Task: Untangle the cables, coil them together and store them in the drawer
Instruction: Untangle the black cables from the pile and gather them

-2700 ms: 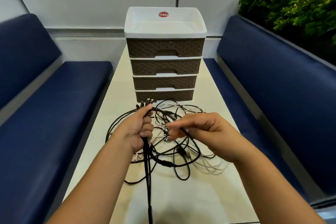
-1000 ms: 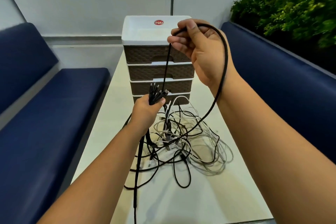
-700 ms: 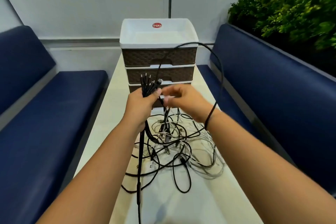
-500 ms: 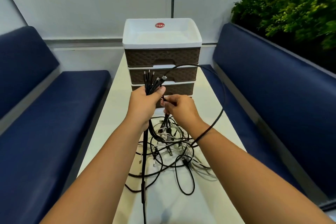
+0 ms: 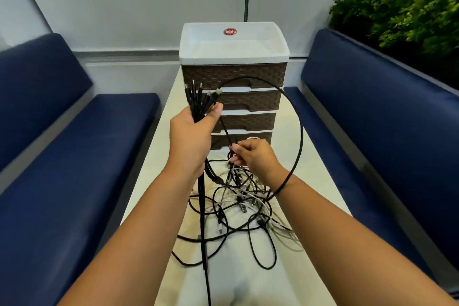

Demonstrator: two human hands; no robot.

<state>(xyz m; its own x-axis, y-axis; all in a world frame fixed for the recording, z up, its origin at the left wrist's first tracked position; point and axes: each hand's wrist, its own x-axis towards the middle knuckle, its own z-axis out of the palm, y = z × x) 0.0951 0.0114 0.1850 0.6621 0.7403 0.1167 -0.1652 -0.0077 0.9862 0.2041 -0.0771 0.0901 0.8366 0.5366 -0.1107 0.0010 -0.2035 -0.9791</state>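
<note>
the left hand [image 5: 192, 136] grips a bunch of black cable ends [image 5: 198, 99] upright. the right hand [image 5: 255, 156] pinches a black cable [image 5: 299, 126] looping over its wrist. the tangled cables [image 5: 238, 204] lie on the counter [image 5: 310, 169] before the closed drawer unit [image 5: 233, 74].

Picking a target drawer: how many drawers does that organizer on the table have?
4, stacked in the drawer organizer, all closed: top drawer, second drawer, third drawer, bottom drawer. The left hand partly hides the lower ones.
</note>
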